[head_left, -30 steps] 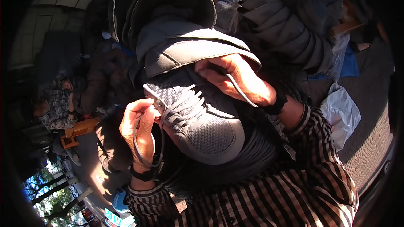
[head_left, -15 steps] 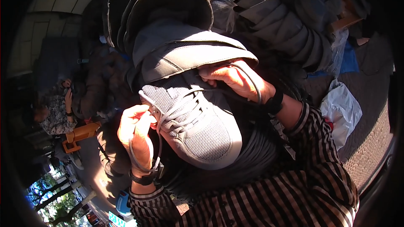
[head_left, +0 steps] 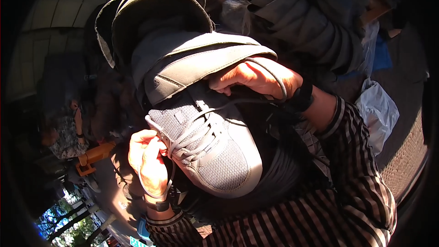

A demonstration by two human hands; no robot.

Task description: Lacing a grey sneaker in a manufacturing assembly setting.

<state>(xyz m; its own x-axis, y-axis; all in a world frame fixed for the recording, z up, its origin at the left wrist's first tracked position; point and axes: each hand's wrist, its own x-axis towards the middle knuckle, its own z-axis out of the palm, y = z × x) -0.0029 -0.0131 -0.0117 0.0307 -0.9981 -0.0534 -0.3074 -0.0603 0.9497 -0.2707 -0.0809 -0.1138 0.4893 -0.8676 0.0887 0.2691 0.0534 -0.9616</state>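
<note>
A grey mesh shoe (head_left: pixel 224 160) with its laces threaded sits tilted before me, rounded toe toward me. My left hand (head_left: pixel 150 158) is closed at the eyelets on its left side, thumb and fingers pinching the grey shoelace (head_left: pixel 187 130); a loop of it hangs by the wrist. On the other side, my right hand (head_left: pixel 256 78) is closed beside the shoe's opening, its fingertips partly in shadow. The lace runs from the right eyelets and loops over the back of this hand into its grip. Directly beyond lie stacked grey shoe uppers (head_left: pixel 201 71), edge over edge.
More curved grey uppers (head_left: pixel 164 4) stand at the far left of the stack. A long row of nested uppers (head_left: pixel 302 23) fills the far right. A white plastic bag (head_left: pixel 377 110) lies at right. Another person's arm (head_left: pixel 78 121) and an orange object (head_left: pixel 96 153) are at left.
The shoe and both hands sit slightly lower in the picture, and the stacked uppers have shifted left. Both hands keep their grips at the two sides of the lacing.
</note>
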